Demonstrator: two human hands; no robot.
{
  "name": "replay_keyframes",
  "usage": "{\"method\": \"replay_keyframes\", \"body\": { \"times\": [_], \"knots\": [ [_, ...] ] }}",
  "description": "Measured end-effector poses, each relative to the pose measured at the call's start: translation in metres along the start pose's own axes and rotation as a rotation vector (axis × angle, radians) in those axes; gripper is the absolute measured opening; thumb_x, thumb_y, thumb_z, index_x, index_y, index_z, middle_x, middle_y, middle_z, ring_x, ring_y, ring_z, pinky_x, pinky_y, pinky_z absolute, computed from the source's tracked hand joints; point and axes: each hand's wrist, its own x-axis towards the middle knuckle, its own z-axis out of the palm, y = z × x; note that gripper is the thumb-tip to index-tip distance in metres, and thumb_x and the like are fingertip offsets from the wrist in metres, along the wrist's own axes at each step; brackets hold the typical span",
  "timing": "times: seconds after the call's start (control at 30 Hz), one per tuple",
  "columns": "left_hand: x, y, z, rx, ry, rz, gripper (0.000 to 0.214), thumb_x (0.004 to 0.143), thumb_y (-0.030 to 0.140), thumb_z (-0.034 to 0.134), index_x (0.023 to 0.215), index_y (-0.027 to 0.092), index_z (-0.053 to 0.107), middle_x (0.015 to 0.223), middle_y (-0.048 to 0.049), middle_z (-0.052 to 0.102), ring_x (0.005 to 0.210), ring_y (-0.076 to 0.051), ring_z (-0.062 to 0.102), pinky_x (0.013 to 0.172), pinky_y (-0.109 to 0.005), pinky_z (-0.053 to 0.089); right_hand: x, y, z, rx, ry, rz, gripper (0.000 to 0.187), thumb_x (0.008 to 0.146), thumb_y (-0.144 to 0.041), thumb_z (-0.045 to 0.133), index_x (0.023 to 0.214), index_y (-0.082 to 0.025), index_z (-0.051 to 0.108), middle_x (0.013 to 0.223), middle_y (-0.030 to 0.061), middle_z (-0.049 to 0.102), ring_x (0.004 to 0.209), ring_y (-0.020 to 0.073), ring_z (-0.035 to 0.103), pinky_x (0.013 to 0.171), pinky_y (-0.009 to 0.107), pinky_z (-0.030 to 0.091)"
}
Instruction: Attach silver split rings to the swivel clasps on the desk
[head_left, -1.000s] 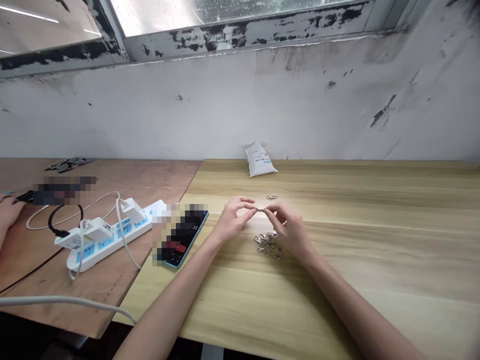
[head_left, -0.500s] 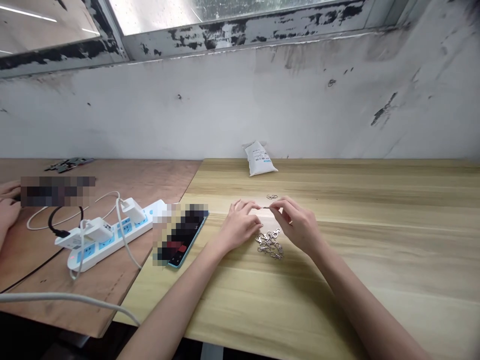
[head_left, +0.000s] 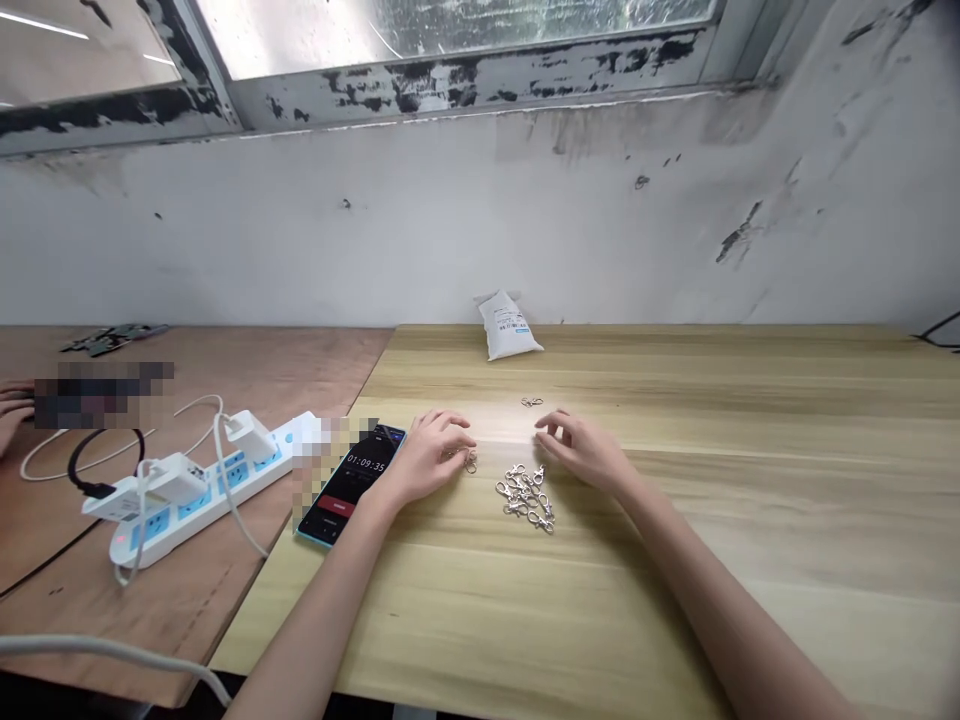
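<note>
My left hand (head_left: 433,455) is low over the table beside the phone, fingers curled with the thumb beneath. At its fingertips a small metal clasp (head_left: 471,462) shows, partly hidden by the fingers. My right hand (head_left: 579,450) hovers to the right, its thumb and index finger apart with nothing visible between them. Between and just below the hands lies a loose pile of silver lobster clasps (head_left: 526,497). Farther back, a few small metal pieces (head_left: 532,402) lie on the wood.
A phone (head_left: 352,485) showing a timer lies left of my left hand. A white power strip (head_left: 217,490) with plugs and cables sits on the adjoining brown table (head_left: 187,640). A white packet (head_left: 508,327) rests near the wall. Another person's hand (head_left: 13,410) is at far left.
My hands, which met over a thin metal piece, have separated. My left hand has moved left and down towards the phone; the right no longer shows the piece. The view has shifted slightly.
</note>
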Motion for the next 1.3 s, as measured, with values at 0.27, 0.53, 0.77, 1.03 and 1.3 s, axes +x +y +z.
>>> {"method": "replay_keyframes", "body": {
  "times": [0.27,0.53,0.77,1.03,1.3],
  "knots": [
    [0.004,0.013,0.011,-0.003,0.137,-0.021,0.012,0.091,0.022,0.055,0.093,0.023,0.067,0.108,-0.0042,0.066,0.105,-0.021,0.055,0.091,-0.038,0.035,0.046,0.001,0.013,-0.581,-0.027,0.011,0.028,0.099,-0.025,0.039,0.111,-0.017,0.063,0.104,0.0135,0.061,0.074,0.0198,0.064,0.056,0.028,0.036],
    [0.007,0.028,0.021,-0.109,0.229,-0.061,0.018,0.088,0.022,0.061,0.074,0.019,0.049,0.097,-0.0026,0.065,0.098,-0.02,0.056,0.09,-0.036,0.034,0.031,-0.013,0.021,-0.348,0.079,-0.005,0.018,0.096,-0.023,0.042,0.094,-0.018,0.06,0.095,0.0087,0.066,0.071,0.0174,0.061,0.059,0.027,0.036],
    [0.007,0.038,0.023,-0.33,0.208,-0.09,0.018,0.089,0.02,0.058,0.074,0.02,0.047,0.102,-0.0035,0.065,0.102,-0.02,0.055,0.093,-0.036,0.035,0.0,-0.04,0.03,0.729,0.042,0.097,0.027,0.092,-0.046,0.049,0.085,-0.02,0.054,0.079,0.0003,0.059,0.053,0.0102,0.048,0.05,0.024,0.038],
    [0.008,0.045,0.022,-0.647,0.213,-0.161,0.021,0.087,0.026,0.06,0.071,0.02,0.049,0.106,-0.0056,0.065,0.108,-0.02,0.056,0.098,-0.035,0.038,-0.008,-0.045,0.042,0.955,0.03,0.161,0.032,0.087,-0.05,0.057,0.083,-0.019,0.053,0.071,-0.0024,0.054,0.048,0.0068,0.042,0.044,0.021,0.033],
    [0.009,0.041,0.025,-0.974,0.172,-0.212,0.031,0.075,0.032,0.075,0.068,0.018,0.049,0.107,-0.0086,0.065,0.11,-0.021,0.058,0.094,-0.034,0.043,-0.008,-0.045,0.042,0.95,0.059,0.164,0.032,0.086,-0.051,0.058,0.081,-0.019,0.054,0.067,-0.0027,0.054,0.046,0.0075,0.04,0.043,0.022,0.031]
  ]
}}
